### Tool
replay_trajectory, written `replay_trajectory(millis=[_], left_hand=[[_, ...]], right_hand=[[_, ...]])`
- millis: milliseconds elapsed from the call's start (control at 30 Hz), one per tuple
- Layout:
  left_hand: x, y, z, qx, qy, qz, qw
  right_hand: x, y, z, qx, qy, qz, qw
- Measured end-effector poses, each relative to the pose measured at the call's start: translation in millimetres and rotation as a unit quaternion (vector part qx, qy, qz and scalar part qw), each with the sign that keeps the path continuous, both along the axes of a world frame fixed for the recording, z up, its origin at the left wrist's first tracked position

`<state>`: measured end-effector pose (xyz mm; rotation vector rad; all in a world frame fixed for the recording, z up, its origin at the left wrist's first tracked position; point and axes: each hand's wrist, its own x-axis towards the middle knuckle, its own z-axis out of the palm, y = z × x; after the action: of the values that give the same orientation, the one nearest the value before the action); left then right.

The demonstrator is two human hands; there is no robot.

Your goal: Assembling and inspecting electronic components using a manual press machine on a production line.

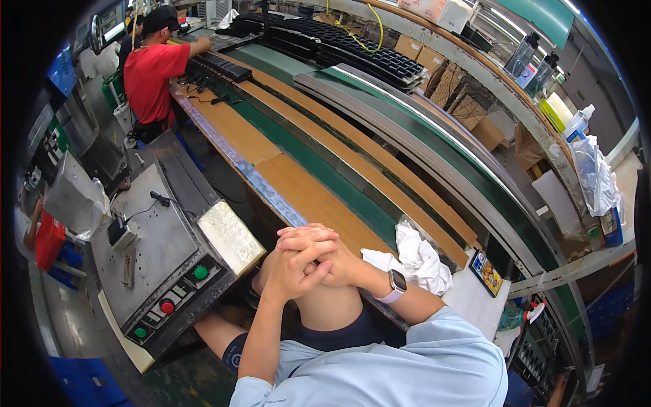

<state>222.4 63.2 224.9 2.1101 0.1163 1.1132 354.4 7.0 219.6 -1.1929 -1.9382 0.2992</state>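
My left hand [285,270] and my right hand [341,263] are clasped together, fingers interlaced, over my raised bare knee [331,308]. No object shows between them. A smartwatch [398,280] with a pale strap sits on my right wrist. Just beyond the hands runs the wooden edge strip of a long bench [298,186]. To the right of my right hand lies a crumpled white cloth [420,261]. Left of my left hand stands a grey metal machine [146,237] with green and red buttons, a plastic-wrapped block [230,237] on its corner.
A co-worker in red [152,78] stands at the far left, reaching over dark parts [217,68] on the bench. Black trays [352,51] are stacked at the back. A metal shelf [522,102] with bottles curves along the right. A small picture card [486,273] rests near the cloth.
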Motion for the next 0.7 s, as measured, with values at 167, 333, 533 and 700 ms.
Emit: replay_trajectory(millis=[167,333,533,700], left_hand=[[-0.2,0.2,-0.2,-0.001,0.001,-0.002,1.000],[0.2,0.6,-1.6,0.002,0.000,-0.002,1.000],[0.6,1.2,-1.0,0.009,-0.005,-0.001,1.000],[1.2,2.2,-2.6,0.012,-0.013,-0.007,1.000]], right_hand=[[-0.3,-0.5,0.0,-0.006,-0.006,-0.006,1.000],[0.0,-0.4,-1.7,-0.003,-0.007,-0.006,1.000],[0.8,0.1,-2.5,0.004,-0.015,-0.005,1.000],[-0.9,1.4,1.7,0.004,-0.002,0.008,1.000]])
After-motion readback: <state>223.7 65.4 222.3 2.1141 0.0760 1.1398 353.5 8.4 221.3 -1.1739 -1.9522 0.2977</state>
